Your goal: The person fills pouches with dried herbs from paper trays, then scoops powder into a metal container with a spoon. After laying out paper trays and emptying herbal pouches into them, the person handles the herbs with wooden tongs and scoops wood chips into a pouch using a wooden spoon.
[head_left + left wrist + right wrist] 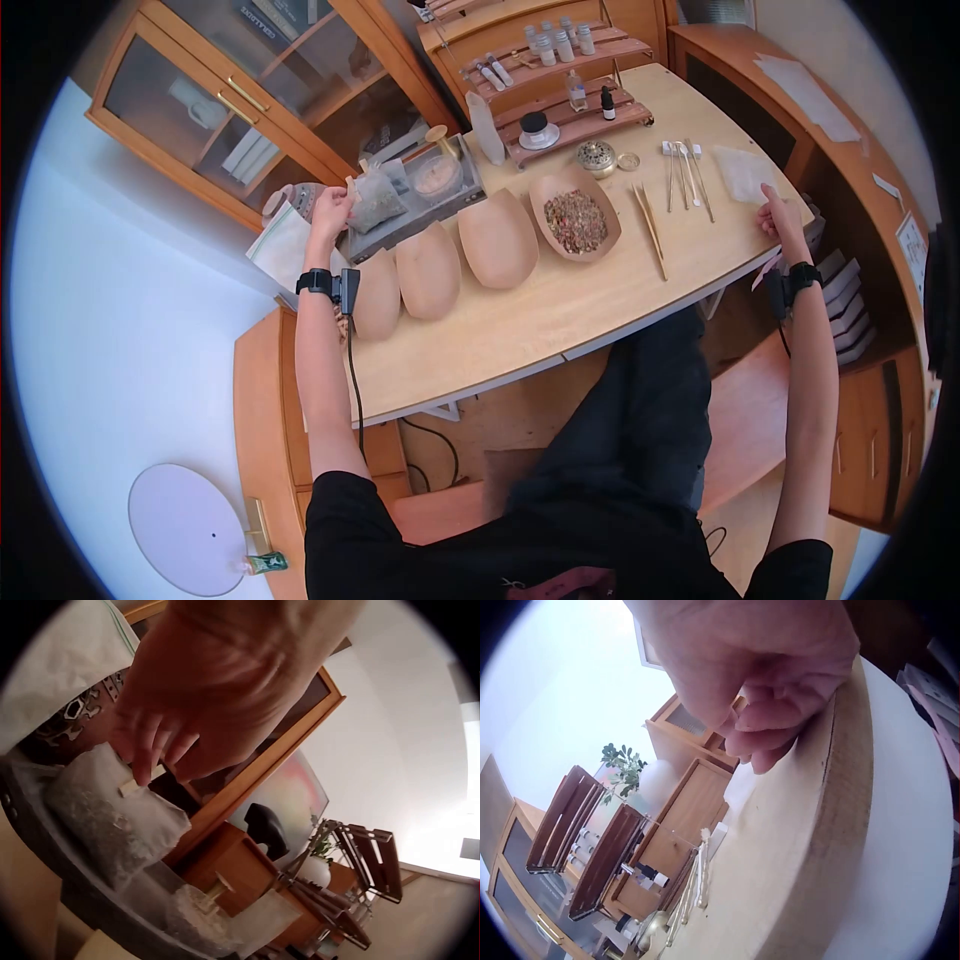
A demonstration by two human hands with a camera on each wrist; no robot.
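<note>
A clear bag of dried plant bits (376,203) stands in the grey tray (400,232) at the table's back left. My left hand (333,210) reaches down to its top. In the left wrist view, its fingertips pinch a small wooden clip (138,784) on the bag's upper edge. On the table's right edge rests my right hand (783,218), its fingers loosely curled with nothing held. Just beyond that hand lies a translucent white packet (742,176); in the right wrist view its pale edge (739,789) shows past the fingertips.
Several wooden bowls line the table; one bowl (541,215) holds mixed dried petals. Long tweezers (652,235) and slim metal tools (688,178) lie to the right, near a brass burner (597,158). Behind stands a tiered rack (570,75) with small bottles.
</note>
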